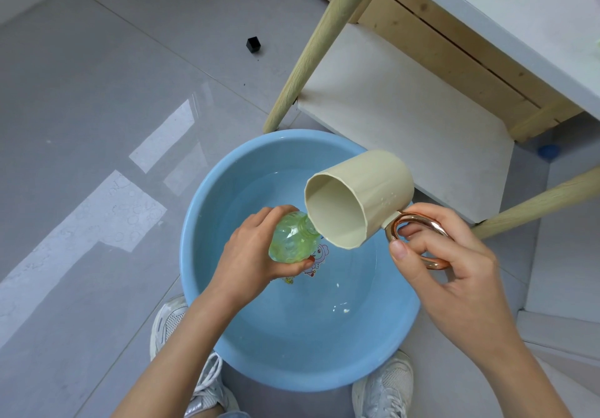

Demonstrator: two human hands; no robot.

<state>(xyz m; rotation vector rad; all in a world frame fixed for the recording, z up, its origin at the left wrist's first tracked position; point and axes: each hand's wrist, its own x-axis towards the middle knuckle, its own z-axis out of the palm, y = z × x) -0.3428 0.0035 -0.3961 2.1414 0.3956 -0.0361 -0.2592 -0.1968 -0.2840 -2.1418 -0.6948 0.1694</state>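
Item: small translucent green plastic bottle [290, 239], uncapped, held tilted above the round blue plastic basin [198, 232], which stands on the grey tiled floor [97, 92] with shallow water [279, 187] in it. We list the left grip [250, 248] as wrapped round the bottle's body, fingers and thumb curled about it, with the neck pointing toward the second item. Item: beige cylindrical mug [363, 190] with a rose-gold metal loop handle [418, 218], tipped on its side so its rim sits at the bottle's mouth; whether rim and neck touch we cannot tell. The right grip [444, 255] pinches the handle, a finger through the loop and the thumb pressed on its near side. Handling notes: we judge the bottle light, thin-walled and yielding, likely to dent if squeezed and slippery where wet. It is best taken round the ribbed middle, clear of the neck. The mug we judge stiff, heavier, and breakable if dropped; hold it by the handle, minding that polished metal may slide in damp fingers. Adjacent: a white shelf [406, 109] on pale wooden legs behind the basin; white trainers [383, 388] at its near rim.
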